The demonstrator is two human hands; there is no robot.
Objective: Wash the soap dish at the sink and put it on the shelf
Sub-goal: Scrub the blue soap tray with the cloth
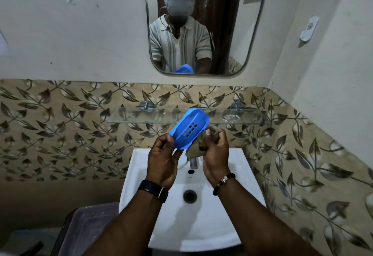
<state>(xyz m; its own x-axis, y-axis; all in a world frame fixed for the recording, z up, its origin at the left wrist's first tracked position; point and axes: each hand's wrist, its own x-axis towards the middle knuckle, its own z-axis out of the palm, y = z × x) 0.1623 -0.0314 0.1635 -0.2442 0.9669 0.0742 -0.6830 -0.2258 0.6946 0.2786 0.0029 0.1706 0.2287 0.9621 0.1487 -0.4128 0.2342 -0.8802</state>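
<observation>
A blue oval soap dish (188,128) with several drain holes is held tilted above the white sink (228,211), its hollow side facing me. My left hand (162,160) grips its lower left rim. My right hand (215,153) holds a brownish cloth (198,147) bunched against the dish's right underside. The glass shelf (141,117) runs along the tiled wall just behind the dish. The tap (193,163) pokes out between my hands, mostly hidden, and no water shows.
A mirror (250,34) hangs above the shelf. A white object (182,162) lies on the sink's back rim beside the tap. A clear plastic box (86,229) stands low at the left of the sink. A white holder (308,28) is fixed on the right wall.
</observation>
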